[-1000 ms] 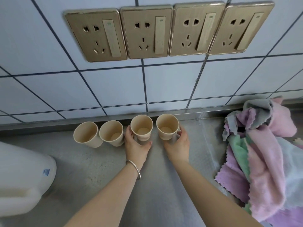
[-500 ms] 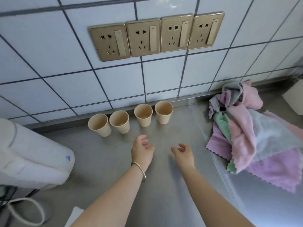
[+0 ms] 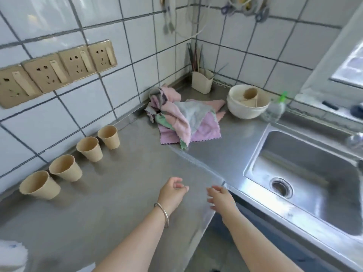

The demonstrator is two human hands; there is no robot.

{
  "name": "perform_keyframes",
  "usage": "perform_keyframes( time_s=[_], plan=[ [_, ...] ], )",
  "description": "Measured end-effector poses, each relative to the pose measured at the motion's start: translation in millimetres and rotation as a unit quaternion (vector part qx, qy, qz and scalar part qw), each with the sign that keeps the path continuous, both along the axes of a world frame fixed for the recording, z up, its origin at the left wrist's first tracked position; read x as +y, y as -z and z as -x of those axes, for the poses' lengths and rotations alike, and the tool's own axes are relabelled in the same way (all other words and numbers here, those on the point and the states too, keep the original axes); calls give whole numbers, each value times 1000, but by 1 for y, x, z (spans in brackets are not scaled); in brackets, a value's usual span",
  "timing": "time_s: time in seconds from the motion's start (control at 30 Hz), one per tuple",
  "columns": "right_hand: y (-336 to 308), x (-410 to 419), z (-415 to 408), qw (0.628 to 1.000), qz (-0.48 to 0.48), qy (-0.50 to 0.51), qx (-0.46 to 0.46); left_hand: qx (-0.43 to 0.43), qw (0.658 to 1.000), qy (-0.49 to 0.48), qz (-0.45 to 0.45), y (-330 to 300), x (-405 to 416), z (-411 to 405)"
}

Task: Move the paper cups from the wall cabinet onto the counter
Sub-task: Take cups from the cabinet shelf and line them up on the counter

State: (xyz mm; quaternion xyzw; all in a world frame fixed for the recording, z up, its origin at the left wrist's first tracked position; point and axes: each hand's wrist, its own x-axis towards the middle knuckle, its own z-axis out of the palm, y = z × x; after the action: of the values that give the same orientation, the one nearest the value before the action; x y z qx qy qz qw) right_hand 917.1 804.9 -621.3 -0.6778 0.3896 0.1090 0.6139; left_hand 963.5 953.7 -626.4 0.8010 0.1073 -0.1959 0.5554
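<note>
Four paper cups point(image 3: 89, 149) are standing along the counter point(image 3: 121, 193) at left; left hand point(image 3: 171, 194) and right hand point(image 3: 222, 198) are hovering loosely open, empty. A careless sweep could be toppling them.

A white container point(image 3: 11, 256) near my left is cut by the frame's corner, and the far-right bottle point(image 3: 274, 108) is blurred.
</note>
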Motion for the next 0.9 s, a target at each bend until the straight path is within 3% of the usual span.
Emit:
perform_keyframes(
  time_s=[0.2,0.47,0.73,0.9],
  plan=[
    [-20,-106,114,988,14,150,-39,-29,981,192,4,-26,-128,63],
    [-57,-234,330,924,45,374,-69,-34,908,416,37,-55,-321,247],
    [-96,-328,579,827,120,545,-69,-18,797,597,87,-92,-470,481],
    [-114,-365,682,762,137,630,-65,-47,721,683,105,-129,-541,591]
  ],
)
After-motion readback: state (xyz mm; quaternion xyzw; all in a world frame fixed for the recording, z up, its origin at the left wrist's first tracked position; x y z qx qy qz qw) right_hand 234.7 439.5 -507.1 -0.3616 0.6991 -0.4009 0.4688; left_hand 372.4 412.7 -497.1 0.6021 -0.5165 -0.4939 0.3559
